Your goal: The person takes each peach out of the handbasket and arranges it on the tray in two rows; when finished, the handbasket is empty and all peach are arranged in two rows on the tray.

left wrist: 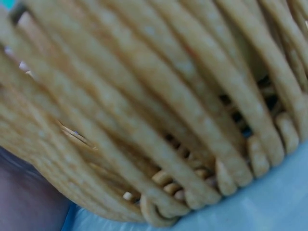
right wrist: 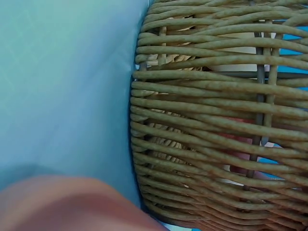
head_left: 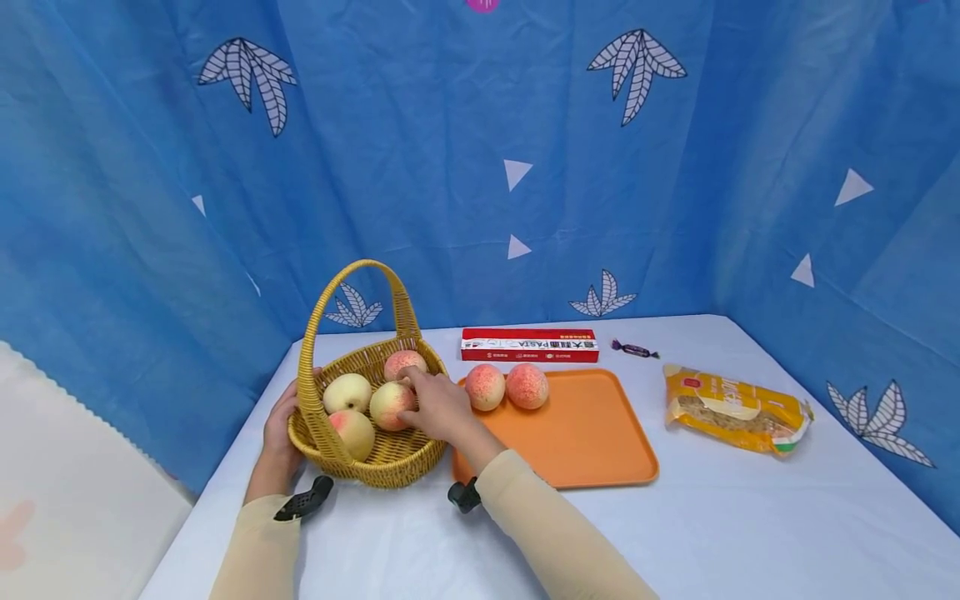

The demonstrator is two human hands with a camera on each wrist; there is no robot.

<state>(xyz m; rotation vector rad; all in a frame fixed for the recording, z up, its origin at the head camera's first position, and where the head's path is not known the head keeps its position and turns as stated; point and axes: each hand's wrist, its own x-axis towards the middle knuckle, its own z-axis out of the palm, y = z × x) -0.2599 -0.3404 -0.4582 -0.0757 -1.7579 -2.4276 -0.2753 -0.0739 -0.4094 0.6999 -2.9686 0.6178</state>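
A yellow wicker basket (head_left: 397, 475) with a tall arched handle stands on the left part of the table. Inside it lie a pale yellow-white round fruit (head_left: 347, 392), a yellow-pink peach (head_left: 352, 433), a pinkish peach (head_left: 406, 363) at the back and a yellow-red peach (head_left: 390, 406) in the middle. My left hand (head_left: 282, 425) holds the basket's left side, its fingers over the rim. Reaching over the right rim, my right hand (head_left: 442, 406) grips the middle peach between thumb and fingers. Both wrist views show mostly basket weave (left wrist: 144, 96), (right wrist: 216, 106), hiding the fingertips.
Right of the basket, an orange tray (head_left: 577, 433) carries two pink-red peaches (head_left: 485, 387), (head_left: 527, 387). A red and white pasta box (head_left: 529, 344) lies behind it, beside a purple wrapped candy (head_left: 634, 349). Farther right is a yellow food bag (head_left: 735, 408). Blue curtains surround the table.
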